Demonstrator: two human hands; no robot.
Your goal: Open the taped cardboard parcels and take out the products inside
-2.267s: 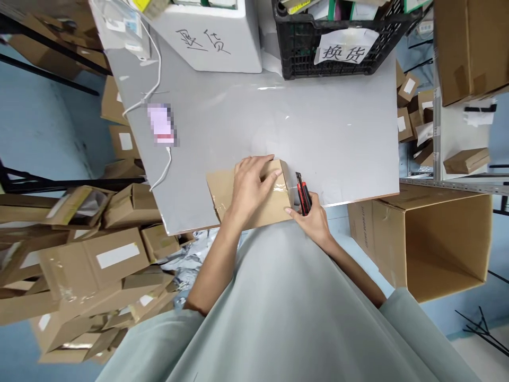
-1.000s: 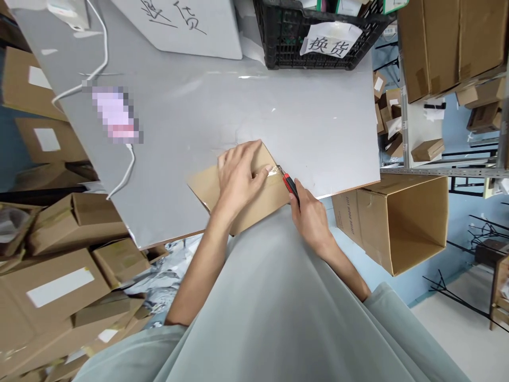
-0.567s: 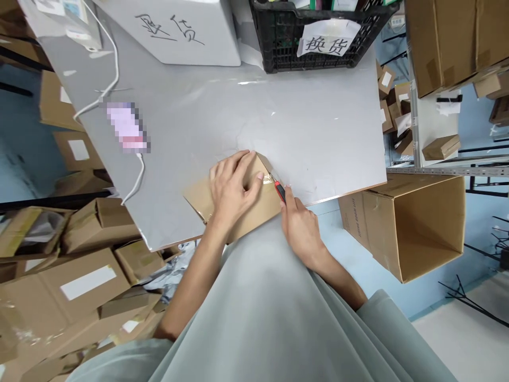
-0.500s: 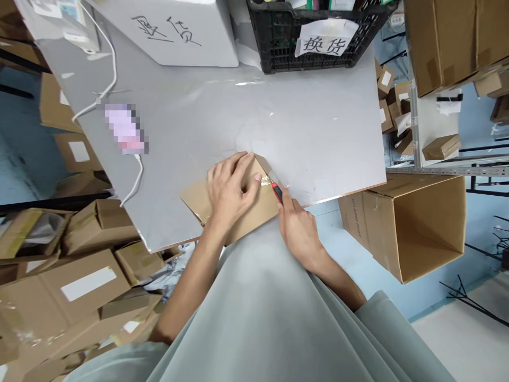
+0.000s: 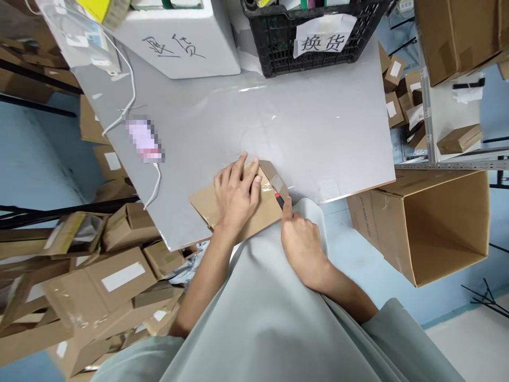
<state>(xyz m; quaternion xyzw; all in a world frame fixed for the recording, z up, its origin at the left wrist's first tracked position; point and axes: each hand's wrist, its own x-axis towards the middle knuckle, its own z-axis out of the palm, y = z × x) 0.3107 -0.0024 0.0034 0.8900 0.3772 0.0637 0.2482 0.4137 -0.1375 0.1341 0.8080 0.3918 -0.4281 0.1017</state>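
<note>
A small brown cardboard box (image 5: 260,215) lies at the near edge of the grey table, against my clothing. My left hand (image 5: 237,199) rests on top of it with fingers stretched out, thumb near a shiny piece of clear tape (image 5: 268,187). In my right hand (image 5: 303,241) is a red and black utility knife (image 5: 279,200), the index finger laid along its handle. Its tip meets the taped right side of the box; how deep the blade sits cannot be made out.
On the table (image 5: 330,138) stand a white foam box (image 5: 191,50) and a black plastic crate (image 5: 274,55) at the back. A phone (image 5: 145,140) with a white cable lies left. A large open carton (image 5: 445,228) stands right; cardboard boxes (image 5: 111,281) pile up at left.
The knife and my right hand have drawn slightly nearer to me along the box's right side. My left hand stays on the box, its fingers a little more spread. The whole view has shifted.
</note>
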